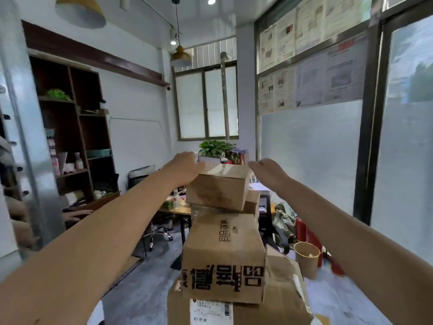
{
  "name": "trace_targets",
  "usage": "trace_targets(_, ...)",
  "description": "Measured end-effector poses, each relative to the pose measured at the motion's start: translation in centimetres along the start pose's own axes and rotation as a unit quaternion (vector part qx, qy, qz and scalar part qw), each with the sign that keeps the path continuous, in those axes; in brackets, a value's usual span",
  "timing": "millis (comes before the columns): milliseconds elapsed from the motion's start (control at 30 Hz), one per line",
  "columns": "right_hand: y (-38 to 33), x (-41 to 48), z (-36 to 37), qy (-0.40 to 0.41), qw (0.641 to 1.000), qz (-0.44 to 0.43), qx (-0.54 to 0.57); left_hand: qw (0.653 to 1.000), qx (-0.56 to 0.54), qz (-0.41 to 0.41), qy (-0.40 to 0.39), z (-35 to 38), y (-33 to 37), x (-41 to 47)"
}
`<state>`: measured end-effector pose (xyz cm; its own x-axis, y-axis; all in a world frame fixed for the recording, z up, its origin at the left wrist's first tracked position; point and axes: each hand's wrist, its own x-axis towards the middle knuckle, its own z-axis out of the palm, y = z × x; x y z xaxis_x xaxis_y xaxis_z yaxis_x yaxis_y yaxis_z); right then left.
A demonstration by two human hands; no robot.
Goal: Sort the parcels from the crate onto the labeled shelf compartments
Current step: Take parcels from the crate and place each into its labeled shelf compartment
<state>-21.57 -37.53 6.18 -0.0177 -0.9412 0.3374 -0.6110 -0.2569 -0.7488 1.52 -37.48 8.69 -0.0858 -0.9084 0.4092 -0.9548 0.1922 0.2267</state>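
Parcels stand stacked before us; our left hand (185, 164) presses flat on the top parcel (219, 185) at its far left corner, while our right hand (267, 171) hovers open, just beside its right edge.

a small box (219, 184) is stacked atop a printed box (223, 256), itself on a labelled parcel (276, 301); a shelf unit (77, 127) is set left, a paper cup (307, 259) right.
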Motion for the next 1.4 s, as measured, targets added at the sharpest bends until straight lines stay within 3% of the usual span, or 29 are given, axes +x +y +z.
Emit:
trace_targets(67, 0.3, 1.5, 0.8, -0.004, 0.998, 0.025, 0.054, 0.999, -0.025, -0.028, -0.029, 0.8, -0.1, 1.4)
trace_targets(200, 1.2, 3.3, 2.6, -0.103, 0.986, 0.091, 0.092, 0.988, -0.078, -0.097, -0.087, 2.4, -0.5, 2.9)
trace_targets(400, 2.8, 4.8, 4.1, -0.155, 0.967, 0.128, 0.154, 0.911, -0.334, -0.214, -0.115, 3.5, -1.9, 2.4)
trace_targets(800, -0.4, 1.1, 2.5, -0.129, 0.968, 0.054, 0.210, 0.902, -0.372, -0.216, 0.044, 0.9, -0.3, -3.1)
trace_targets(967, -5.1, -3.2, 1.6, -0.116, 0.963, -0.001, 0.244, 0.870, -0.435, -0.202, 0.112, -3.6, -0.3, -7.9)
trace_targets(1267, -15.3, -15.8, 7.4, -0.170, 0.928, -0.099, 0.315, 0.834, -0.428, -0.232, 0.259, -11.0, -4.9, -25.0)
trace_targets(1400, -18.3, -24.4, 12.9, -0.231, 0.893, -0.114, 0.368, 0.802, -0.410, -0.265, 0.343, -12.1, -7.5, -35.8)
